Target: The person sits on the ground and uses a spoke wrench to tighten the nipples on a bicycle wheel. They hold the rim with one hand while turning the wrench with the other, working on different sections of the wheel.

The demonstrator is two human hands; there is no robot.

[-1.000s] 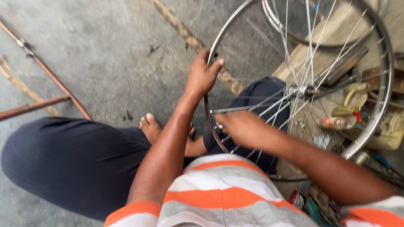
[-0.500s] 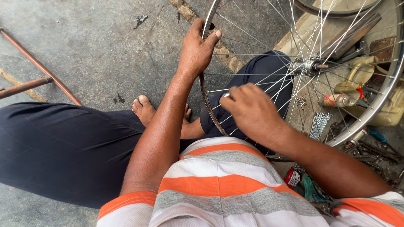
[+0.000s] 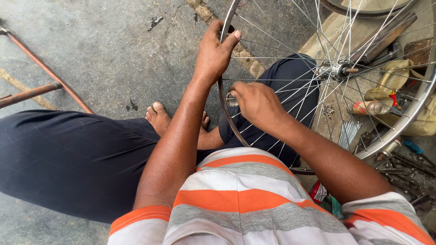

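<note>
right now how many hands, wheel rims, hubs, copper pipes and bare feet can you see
hands: 2, the left hand gripping the wheel rim, the right hand pinching a small round tool at it
wheel rims: 2, counting a second rim at the top edge
hubs: 1
copper pipes: 2
bare feet: 1
total: 8

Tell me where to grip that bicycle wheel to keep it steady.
Grip the bare metal rim of the bicycle wheel, coming from outside its edge as the left hand does. The spokes are thin and crowded, and the rim stands upright with its edge free.
</note>
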